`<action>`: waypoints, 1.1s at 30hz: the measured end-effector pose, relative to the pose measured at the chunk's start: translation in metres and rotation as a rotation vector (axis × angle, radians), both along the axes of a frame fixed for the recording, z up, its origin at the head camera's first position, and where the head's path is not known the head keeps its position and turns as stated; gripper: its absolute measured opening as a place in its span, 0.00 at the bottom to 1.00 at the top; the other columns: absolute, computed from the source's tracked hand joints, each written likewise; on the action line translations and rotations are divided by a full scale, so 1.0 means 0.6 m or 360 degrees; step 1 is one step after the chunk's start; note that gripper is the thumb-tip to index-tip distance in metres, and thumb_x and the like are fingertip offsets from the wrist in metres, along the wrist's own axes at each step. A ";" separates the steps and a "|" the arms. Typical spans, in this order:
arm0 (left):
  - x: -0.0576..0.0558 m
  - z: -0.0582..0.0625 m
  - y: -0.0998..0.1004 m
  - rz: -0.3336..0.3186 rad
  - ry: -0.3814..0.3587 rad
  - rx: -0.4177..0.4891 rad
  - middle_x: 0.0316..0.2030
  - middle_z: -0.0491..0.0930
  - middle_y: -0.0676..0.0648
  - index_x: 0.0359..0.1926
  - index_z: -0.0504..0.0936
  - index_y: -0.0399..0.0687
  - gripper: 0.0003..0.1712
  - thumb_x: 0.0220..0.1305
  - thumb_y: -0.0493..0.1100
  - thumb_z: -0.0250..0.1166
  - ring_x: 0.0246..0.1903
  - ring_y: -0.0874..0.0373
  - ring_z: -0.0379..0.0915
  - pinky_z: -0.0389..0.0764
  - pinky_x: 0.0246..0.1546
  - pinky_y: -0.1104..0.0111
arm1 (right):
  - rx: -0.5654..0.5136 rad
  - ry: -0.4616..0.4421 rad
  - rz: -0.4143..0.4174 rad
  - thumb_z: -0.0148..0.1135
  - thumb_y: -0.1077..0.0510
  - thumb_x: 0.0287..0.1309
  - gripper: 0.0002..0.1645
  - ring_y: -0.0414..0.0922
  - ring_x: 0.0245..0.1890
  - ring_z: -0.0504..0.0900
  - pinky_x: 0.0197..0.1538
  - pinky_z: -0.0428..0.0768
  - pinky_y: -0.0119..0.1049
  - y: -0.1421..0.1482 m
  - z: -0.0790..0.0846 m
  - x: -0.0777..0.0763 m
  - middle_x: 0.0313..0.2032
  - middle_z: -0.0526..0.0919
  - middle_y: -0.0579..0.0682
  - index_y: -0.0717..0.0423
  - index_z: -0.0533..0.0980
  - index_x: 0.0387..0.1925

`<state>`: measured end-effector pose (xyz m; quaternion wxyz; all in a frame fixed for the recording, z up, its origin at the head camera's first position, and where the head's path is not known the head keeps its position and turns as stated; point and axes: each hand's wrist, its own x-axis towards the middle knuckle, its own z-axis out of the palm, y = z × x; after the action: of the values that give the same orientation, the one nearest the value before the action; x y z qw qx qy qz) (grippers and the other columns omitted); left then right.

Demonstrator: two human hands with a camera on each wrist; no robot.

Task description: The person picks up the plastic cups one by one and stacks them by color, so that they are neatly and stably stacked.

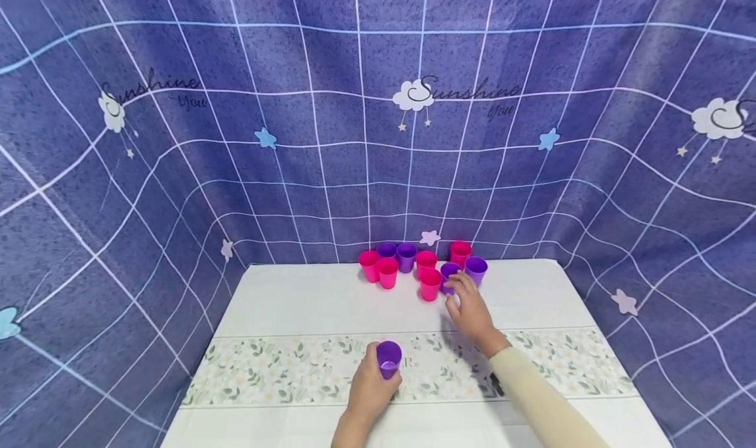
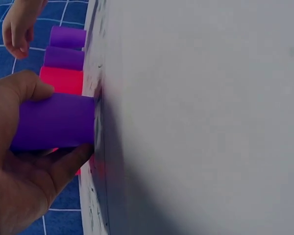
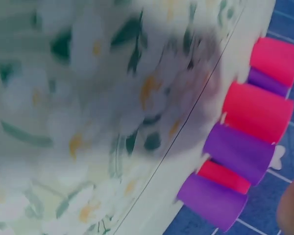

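My left hand [image 1: 371, 387] grips a purple cup [image 1: 389, 360] over the flowered strip of the table, thumb on one side and fingers on the other. The left wrist view shows this cup [image 2: 59, 121] upright, its base right at the tabletop. My right hand [image 1: 471, 309] reaches over the table toward the back, fingers loosely bent with nothing between them. In the head view its fingertips overlap a purple cup [image 1: 449, 270]. Part of the right hand [image 3: 293, 205] shows at the edge of the right wrist view, apart from the cups.
Several pink and purple cups stand at the table's back, among them a front pink cup [image 1: 430, 285], a right purple cup [image 1: 476, 271] and a left pink cup [image 1: 369, 267]. A blue gridded curtain [image 1: 331, 140] surrounds the white table [image 1: 283, 304] behind and at both sides.
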<state>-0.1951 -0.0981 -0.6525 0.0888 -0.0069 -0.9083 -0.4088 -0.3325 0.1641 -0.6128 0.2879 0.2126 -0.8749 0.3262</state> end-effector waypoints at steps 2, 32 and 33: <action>0.000 -0.001 0.000 0.0014 0.0011 -0.0004 0.55 0.86 0.37 0.66 0.71 0.45 0.41 0.52 0.43 0.78 0.54 0.41 0.86 0.86 0.58 0.45 | 0.0021 -0.0007 0.0003 0.63 0.65 0.61 0.17 0.66 0.73 0.71 0.77 0.67 0.61 0.004 -0.001 -0.013 0.61 0.80 0.65 0.65 0.81 0.52; 0.014 0.011 -0.002 0.0009 -0.0045 0.0000 0.53 0.86 0.35 0.66 0.71 0.42 0.42 0.50 0.42 0.79 0.53 0.39 0.86 0.85 0.57 0.43 | 0.0205 -0.0242 -0.0175 0.75 0.61 0.60 0.07 0.70 0.78 0.62 0.78 0.66 0.65 0.015 -0.018 -0.057 0.77 0.66 0.68 0.63 0.86 0.33; 0.014 0.011 -0.003 0.0006 -0.0045 0.0000 0.53 0.86 0.35 0.66 0.71 0.42 0.42 0.51 0.42 0.79 0.53 0.39 0.86 0.85 0.57 0.43 | 0.0198 -0.0250 -0.0175 0.75 0.61 0.60 0.07 0.70 0.78 0.63 0.77 0.67 0.64 0.015 -0.019 -0.053 0.76 0.67 0.68 0.62 0.85 0.33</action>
<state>-0.1869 -0.1000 -0.6457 0.0767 0.0006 -0.9094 -0.4087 -0.3645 0.1730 -0.6243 0.2222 0.1557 -0.9237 0.2705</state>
